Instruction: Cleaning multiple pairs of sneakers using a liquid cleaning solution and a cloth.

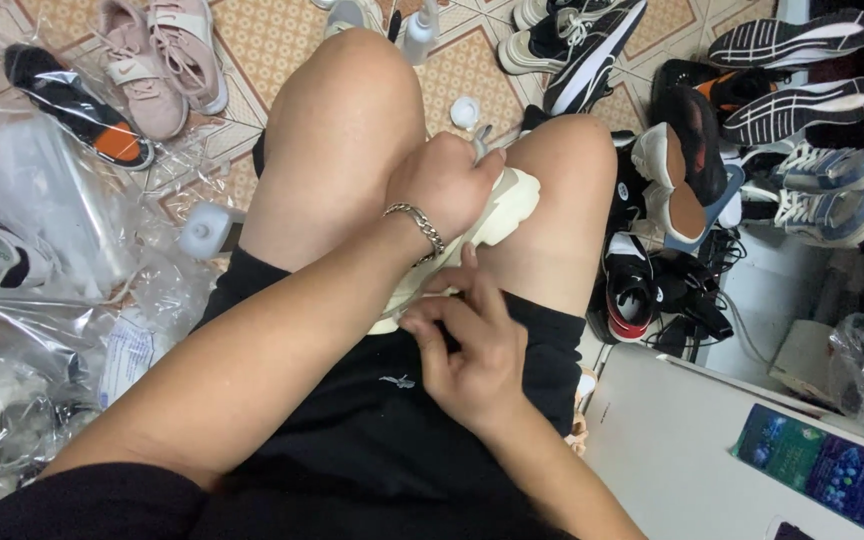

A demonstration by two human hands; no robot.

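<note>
- I see the left hand (pixel 447 180) closed around the cream shoe (pixel 502 205), which lies between the bare knees, just above frame centre.
- The right hand (pixel 467 350) sits at 6 o'clock of the shoe, fingers curled narrow, fingertips (pixel 432 312) touching its lower edge.
- A silver bracelet (pixel 420 225) circles the left wrist (chain links).
- Pink sneakers (pixel 162 55) lie on the tiled floor (pixel 272 40) at 10 o'clock; striped black shoes (pixel 792 40) at 2 o'clock.

Shoe (pixel 497 215) between knees, under hands (pixel 447 185)
</note>
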